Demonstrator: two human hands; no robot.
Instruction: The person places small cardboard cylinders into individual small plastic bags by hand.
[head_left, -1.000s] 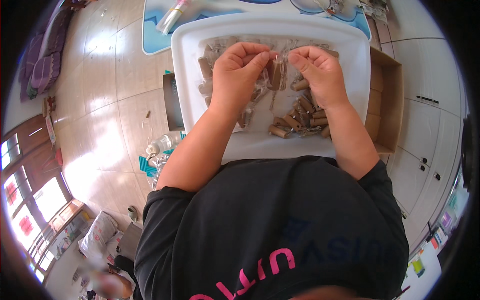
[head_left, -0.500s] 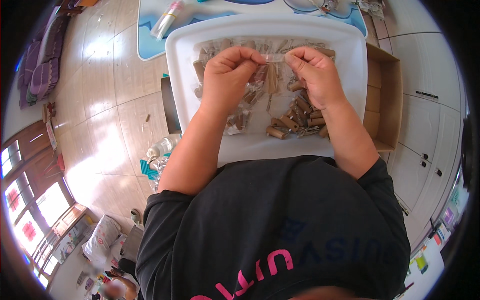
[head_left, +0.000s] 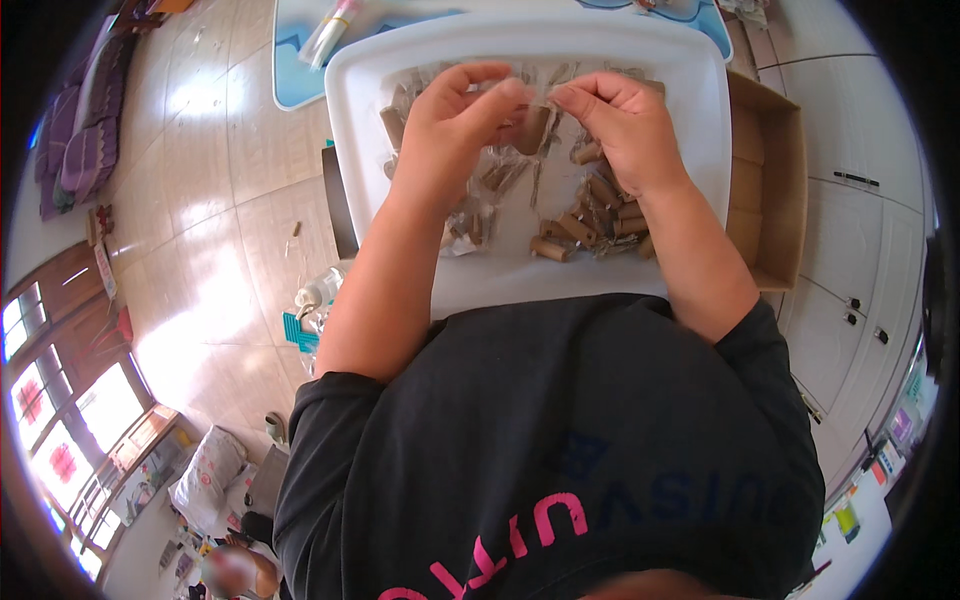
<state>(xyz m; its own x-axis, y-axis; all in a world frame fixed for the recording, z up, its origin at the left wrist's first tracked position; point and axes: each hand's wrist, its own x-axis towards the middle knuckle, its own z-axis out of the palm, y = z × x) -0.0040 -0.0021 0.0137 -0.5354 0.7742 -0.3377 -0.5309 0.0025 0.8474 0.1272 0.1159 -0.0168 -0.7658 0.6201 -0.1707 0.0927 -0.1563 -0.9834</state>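
Note:
Over the far part of a white plastic tub (head_left: 342, 150), both my hands are raised close together. My left hand (head_left: 450, 125) is closed, its thumb and fingers pinching one side of a small clear plastic bag (head_left: 537, 125) with a brown piece in it. My right hand (head_left: 630, 130) pinches the bag's upper right edge between thumb and forefinger. Beneath my right hand lies a pile of loose brown cylinders (head_left: 575, 228) with metal chains. Several bagged brown pieces (head_left: 468, 228) lie under and beside my left hand, partly hidden by it.
A blue and white table (head_left: 293, 85) stands beyond the tub, with a clear roll of bags (head_left: 330, 35) on it. An open cardboard box (head_left: 785, 190) is at the right. On the left is a clear bottle (head_left: 318, 292). Another person (head_left: 240, 570) is at the lower left.
Both hands have moved slightly farther away, and the right has come closer to the left. The bag's top edge, stretched between them before, is now less spread. My left fingers are blurred.

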